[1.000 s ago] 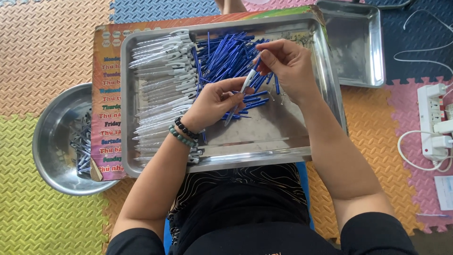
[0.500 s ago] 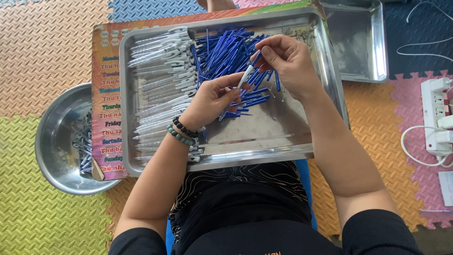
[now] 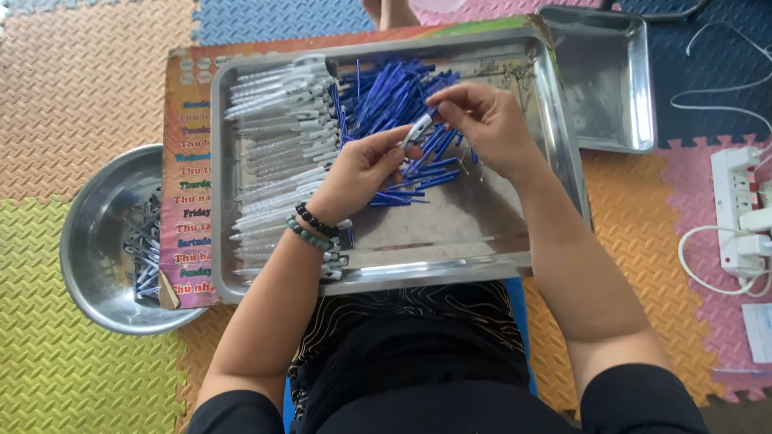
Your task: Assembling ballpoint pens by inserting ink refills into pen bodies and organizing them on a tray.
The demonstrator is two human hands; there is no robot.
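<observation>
A large steel tray lies in front of me. A heap of blue pen refills fills its middle and far part, and rows of clear-white pen barrels cover its left side. My left hand, with bead bracelets at the wrist, holds one white pen barrel by its lower end. My right hand pinches the upper end of the same barrel, just above the blue heap. Both hands hover over the tray's centre.
A round steel bowl with several assembled pens stands on the floor at the left. A smaller steel tray sits at the far right. A white power strip with cables lies on the foam mats at the right. A printed cardboard sheet lies under the big tray.
Both hands stay over the blue heap with the barrel between them. The fingers have shifted slightly along the barrel; nothing else has moved.
</observation>
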